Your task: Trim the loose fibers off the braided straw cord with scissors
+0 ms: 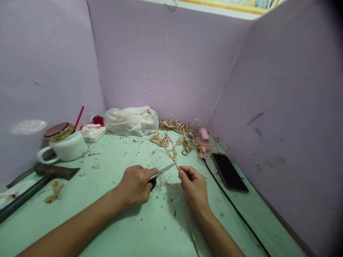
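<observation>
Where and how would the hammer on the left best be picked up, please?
I would grip the hammer by its dark handle, coming from above on the near side: the handle is long and slim and slants toward the near left, while the blocky head lies at the far end.

Left hand curled, right hand pinching

The table is pale green, the right wall light purple (with some dark marks), the twine straw-coloured and the spool pink.
</observation>
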Tool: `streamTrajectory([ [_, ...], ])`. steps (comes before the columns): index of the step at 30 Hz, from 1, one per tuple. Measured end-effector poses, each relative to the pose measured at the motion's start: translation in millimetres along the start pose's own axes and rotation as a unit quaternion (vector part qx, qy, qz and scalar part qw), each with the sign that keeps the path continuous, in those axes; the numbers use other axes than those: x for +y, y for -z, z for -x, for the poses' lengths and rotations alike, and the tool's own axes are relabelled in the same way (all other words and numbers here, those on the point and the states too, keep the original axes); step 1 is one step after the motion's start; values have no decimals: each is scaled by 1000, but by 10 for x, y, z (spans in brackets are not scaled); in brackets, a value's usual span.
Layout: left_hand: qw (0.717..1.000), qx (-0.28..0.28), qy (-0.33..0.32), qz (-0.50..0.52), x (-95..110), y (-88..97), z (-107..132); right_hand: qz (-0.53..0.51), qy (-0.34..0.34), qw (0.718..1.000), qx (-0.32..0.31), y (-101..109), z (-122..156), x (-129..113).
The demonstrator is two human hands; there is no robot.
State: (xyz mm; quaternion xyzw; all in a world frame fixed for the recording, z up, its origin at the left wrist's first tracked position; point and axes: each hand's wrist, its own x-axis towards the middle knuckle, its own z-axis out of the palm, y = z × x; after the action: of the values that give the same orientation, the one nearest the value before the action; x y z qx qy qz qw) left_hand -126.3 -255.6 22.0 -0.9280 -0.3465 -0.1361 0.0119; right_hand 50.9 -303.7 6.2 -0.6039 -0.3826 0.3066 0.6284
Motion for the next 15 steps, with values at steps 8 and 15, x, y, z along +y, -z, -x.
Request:
streamTrajectory([
  [8,994,35,99,-17,-12,-28,-13,-187,-206,958,-70,31,-55,2],
  [15,998,27,59,3,0,-47,-3,-155,-178,966,-104,23,-16,-41],
])
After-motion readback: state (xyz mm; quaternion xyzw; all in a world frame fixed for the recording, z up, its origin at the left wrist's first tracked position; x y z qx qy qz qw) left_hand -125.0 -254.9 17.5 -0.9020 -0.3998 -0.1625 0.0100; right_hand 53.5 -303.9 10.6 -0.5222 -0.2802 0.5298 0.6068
